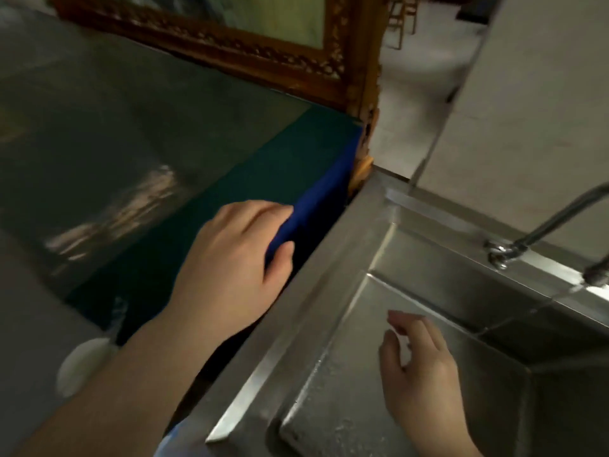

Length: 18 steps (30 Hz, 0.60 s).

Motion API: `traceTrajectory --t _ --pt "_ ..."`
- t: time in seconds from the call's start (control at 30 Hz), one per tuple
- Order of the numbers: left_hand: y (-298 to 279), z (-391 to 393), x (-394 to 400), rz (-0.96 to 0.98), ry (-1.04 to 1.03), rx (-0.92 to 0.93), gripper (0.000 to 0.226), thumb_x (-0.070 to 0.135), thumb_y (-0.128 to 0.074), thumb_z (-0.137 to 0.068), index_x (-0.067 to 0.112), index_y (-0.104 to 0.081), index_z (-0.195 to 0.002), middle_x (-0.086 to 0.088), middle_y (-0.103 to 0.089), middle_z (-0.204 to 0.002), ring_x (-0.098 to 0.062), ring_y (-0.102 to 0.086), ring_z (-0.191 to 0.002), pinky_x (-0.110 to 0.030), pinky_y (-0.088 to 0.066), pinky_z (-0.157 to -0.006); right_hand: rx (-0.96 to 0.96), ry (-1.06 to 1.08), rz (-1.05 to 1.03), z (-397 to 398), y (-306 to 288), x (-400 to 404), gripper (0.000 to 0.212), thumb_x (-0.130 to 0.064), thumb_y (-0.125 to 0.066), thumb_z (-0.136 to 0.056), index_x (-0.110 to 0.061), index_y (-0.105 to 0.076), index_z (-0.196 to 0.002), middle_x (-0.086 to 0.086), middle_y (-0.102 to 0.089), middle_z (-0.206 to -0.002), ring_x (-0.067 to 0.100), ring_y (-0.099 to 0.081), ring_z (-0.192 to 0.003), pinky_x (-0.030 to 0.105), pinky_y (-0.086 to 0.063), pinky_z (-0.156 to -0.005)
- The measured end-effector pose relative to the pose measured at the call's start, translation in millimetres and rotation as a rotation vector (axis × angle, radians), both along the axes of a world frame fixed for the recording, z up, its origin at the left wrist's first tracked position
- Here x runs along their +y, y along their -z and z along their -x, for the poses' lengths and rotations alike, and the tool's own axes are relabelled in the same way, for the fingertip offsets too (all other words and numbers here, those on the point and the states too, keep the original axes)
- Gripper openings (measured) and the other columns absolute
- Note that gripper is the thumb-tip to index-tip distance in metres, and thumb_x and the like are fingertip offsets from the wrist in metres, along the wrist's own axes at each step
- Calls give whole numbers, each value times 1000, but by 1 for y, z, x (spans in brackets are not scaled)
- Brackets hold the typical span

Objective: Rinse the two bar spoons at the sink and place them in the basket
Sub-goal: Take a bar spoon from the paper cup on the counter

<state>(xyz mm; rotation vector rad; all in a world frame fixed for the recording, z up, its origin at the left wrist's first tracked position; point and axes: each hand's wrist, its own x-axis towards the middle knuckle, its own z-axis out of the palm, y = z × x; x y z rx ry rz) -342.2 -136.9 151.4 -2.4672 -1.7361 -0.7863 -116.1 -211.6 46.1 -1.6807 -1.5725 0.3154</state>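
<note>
Two bare hands are in view and both hold nothing. The left hand (227,258) lies with loose fingers on the blue edge (313,206) of the dark worktop (138,133). The right hand (418,361) hangs with fingers spread and curled above the steel sink (329,278), near the faucet (540,232). Neither bar spoon nor basket can be seen.

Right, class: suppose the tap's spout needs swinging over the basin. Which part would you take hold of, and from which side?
Probably the straight stretch of the spout, just above its base joint, coming from the basin side. The tube there is slim, slanted and bare, and the right hand hangs open over the sink, nearest to it.
</note>
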Motion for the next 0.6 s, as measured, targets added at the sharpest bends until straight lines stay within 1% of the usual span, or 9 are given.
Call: traceTrajectory --t 0.1,0.23,0.3,0.37,0.43,0.5,0.53,0.57,0.6 --pt "-20 69 -36 -17 -163 -34 40 26 -55 -88 8 -62 -124 -8 -64 -120 -29 -57 -109 -35 -39 -99 92 -160 -33 65 -32 10 24 -17 -54 -84 -10 -69 -102 3 -68 -94 15 -63 -82 27 -48 -79" --pt "-33 145 -78 -41 -369 -76 42 30 -53 -87 11 -61 -123 -7 -64 -118 -20 -51 -107 -20 -31 -93 108 -359 9 140 -50 13 24 -7 -62 -81 -12 -71 -102 -2 -69 -90 -5 -56 -79 11 -45 -71" --pt "-29 180 -96 -52 -439 -113 43 32 -50 -87 11 -62 -122 -5 -63 -116 -16 -50 -106 -13 -29 -91 115 -451 119 172 -51 11 24 -5 -67 -85 -16 -70 -105 -6 -70 -87 -9 -57 -77 5 -42 -67" --pt "-15 210 -113 -29 -512 -168 42 33 -50 -88 15 -61 -124 1 -60 -116 -14 -52 -103 -14 -34 -87 152 -511 301 198 -46 8 27 -7 -68 -86 -25 -68 -107 -10 -71 -82 -5 -61 -76 5 -44 -65" --pt "11 230 -125 15 -582 -256 37 29 -56 -90 21 -59 -125 5 -59 -117 -11 -56 -94 -21 -38 -83 199 -524 511 219 -40 7 29 -11 -64 -88 -34 -63 -105 -12 -72 -79 0 -66 -71 12 -50 -66" --pt "43 244 -138 84 -668 -353 38 24 -61 -90 29 -55 -127 14 -54 -115 2 -52 -83 -15 -36 -76 303 -467 684 239 -34 10 27 -10 -60 -90 -30 -61 -108 -10 -73 -83 2 -69 -67 19 -54 -62" --pt "61 248 -143 135 -707 -416 41 24 -62 -89 32 -52 -129 17 -51 -115 5 -52 -84 -12 -35 -75 363 -421 733 248 -33 12 25 -11 -59 -90 -29 -60 -108 -9 -73 -85 1 -69 -66 17 -52 -57" --pt "79 249 -147 201 -731 -489 45 25 -62 -88 33 -49 -131 18 -50 -117 5 -54 -92 -13 -38 -80 399 -392 751 256 -32 16 23 -14 -60 -91 -29 -59 -108 -9 -73 -87 -2 -68 -67 16 -50 -55" --pt "97 249 -151 279 -741 -561 50 27 -63 -87 34 -45 -134 18 -49 -120 1 -54 -103 -20 -42 -88 398 -383 750 264 -31 20 21 -20 -61 -92 -31 -56 -109 -10 -72 -88 -5 -67 -67 17 -49 -56"
